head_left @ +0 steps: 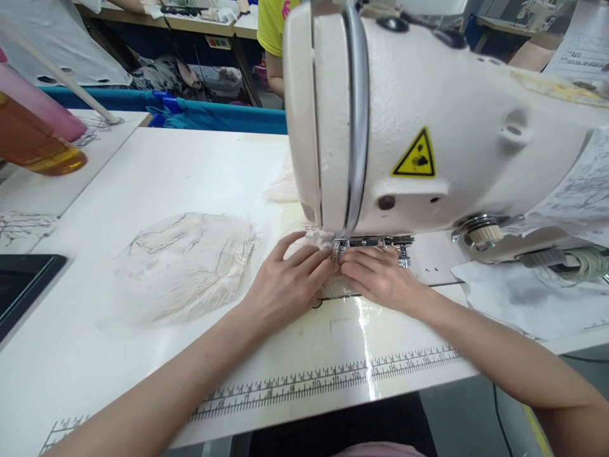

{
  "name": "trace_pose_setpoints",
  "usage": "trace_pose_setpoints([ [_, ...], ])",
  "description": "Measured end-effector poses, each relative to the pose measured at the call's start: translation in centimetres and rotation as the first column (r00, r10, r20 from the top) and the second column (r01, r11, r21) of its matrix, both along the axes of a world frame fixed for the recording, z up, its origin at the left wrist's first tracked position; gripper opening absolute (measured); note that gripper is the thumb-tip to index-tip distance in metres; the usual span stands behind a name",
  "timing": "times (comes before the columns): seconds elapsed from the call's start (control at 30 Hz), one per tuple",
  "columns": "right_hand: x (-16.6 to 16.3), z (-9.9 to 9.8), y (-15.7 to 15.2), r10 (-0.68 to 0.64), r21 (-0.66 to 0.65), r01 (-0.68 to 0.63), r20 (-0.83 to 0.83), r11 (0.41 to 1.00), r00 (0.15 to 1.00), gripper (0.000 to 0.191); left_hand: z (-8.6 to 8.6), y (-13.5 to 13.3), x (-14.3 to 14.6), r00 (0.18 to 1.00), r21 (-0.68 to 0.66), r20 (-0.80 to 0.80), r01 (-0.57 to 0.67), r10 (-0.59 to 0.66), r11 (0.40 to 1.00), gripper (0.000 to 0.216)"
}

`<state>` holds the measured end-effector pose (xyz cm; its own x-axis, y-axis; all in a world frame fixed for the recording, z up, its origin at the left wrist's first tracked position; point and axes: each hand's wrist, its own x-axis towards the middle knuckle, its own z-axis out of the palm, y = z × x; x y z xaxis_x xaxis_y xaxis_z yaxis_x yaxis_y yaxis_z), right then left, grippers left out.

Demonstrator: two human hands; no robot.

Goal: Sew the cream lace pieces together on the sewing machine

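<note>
A white sewing machine (428, 127) fills the upper right, its presser foot (340, 246) down at the middle. A small pale lace piece (316, 238) lies under the foot. My left hand (285, 282) lies flat with its fingertips pressing the lace just left of the foot. My right hand (380, 276) presses the same piece from the right, fingertips almost meeting the left ones. Most of the lace is hidden by both hands and the machine head.
A pile of sheer pale fabric pieces (183, 263) lies on the white table (143, 171) to the left. A printed ruler (333, 377) runs along the front edge. An amber bottle (33, 143) and a dark tablet (21, 289) sit far left. A person in yellow (272, 38) stands behind.
</note>
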<state>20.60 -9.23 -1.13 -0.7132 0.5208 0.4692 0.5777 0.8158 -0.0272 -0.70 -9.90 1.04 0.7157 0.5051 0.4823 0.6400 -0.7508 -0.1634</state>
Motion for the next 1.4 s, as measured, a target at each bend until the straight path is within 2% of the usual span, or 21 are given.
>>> trace_pose_setpoints([
  [0.13,-0.4,0.3,-0.5,0.060,0.030,-0.058,-0.072,0.998,0.996,0.012,0.5,-0.2,-0.4,0.996,0.095,-0.018,0.091,-0.089,0.991,0.012],
  [0.23,-0.6,0.6,-0.6,0.140,0.045,-0.136,-0.101,0.990,0.985,0.010,0.6,-0.3,-0.5,0.990,0.143,-0.032,0.143,-0.140,0.979,0.018],
  [0.37,-0.7,1.0,-0.6,0.187,0.088,-0.176,-0.132,0.980,0.974,0.006,0.6,-0.3,-0.5,0.988,0.154,-0.031,0.154,-0.151,0.976,0.022],
  [0.5,-0.7,1.1,-0.7,0.216,0.133,-0.197,-0.149,0.971,0.965,0.011,0.6,-0.3,-0.6,0.989,0.143,-0.038,0.145,-0.141,0.979,0.025],
  [0.7,-0.7,0.9,-0.8,0.212,0.126,-0.194,-0.151,0.973,0.965,0.013,0.6,-0.4,-0.6,0.988,0.168,-0.039,0.154,-0.150,0.974,0.028],
  [0.77,-0.7,0.7,-0.7,0.223,0.124,-0.206,-0.141,0.971,0.965,0.014,0.5,-0.4,-0.4,0.987,0.141,-0.037,0.161,-0.157,0.977,0.025],
  [0.87,-0.5,0.2,-0.7,0.241,0.142,-0.221,-0.142,0.965,0.960,0.011,0.2,-0.4,-0.3,0.986,-0.011,-0.005,0.164,-0.164,0.986,0.013],
  [0.93,-0.3,0.0,-0.7,0.237,0.143,-0.216,-0.147,0.966,0.960,0.011,-0.2,-0.4,-0.4,0.989,-0.108,0.014,0.150,-0.149,0.983,0.027],
  [1.07,-0.4,-0.1,-0.7,0.250,0.136,-0.232,-0.142,0.963,0.958,0.008,-0.9,-0.1,-0.8,0.993,-0.200,-0.012,0.115,-0.120,0.973,0.048],
  [1.2,-0.7,-0.1,-0.6,0.263,0.127,-0.246,-0.143,0.961,0.954,0.009,-1.1,0.2,-1.2,0.993,-0.236,-0.036,0.099,-0.110,0.967,0.052],
  [1.4,-1.2,0.3,-0.5,0.300,0.166,-0.272,-0.179,0.948,0.937,0.009,-0.7,0.8,-1.4,0.990,-0.178,-0.067,0.112,-0.126,0.978,0.045],
])
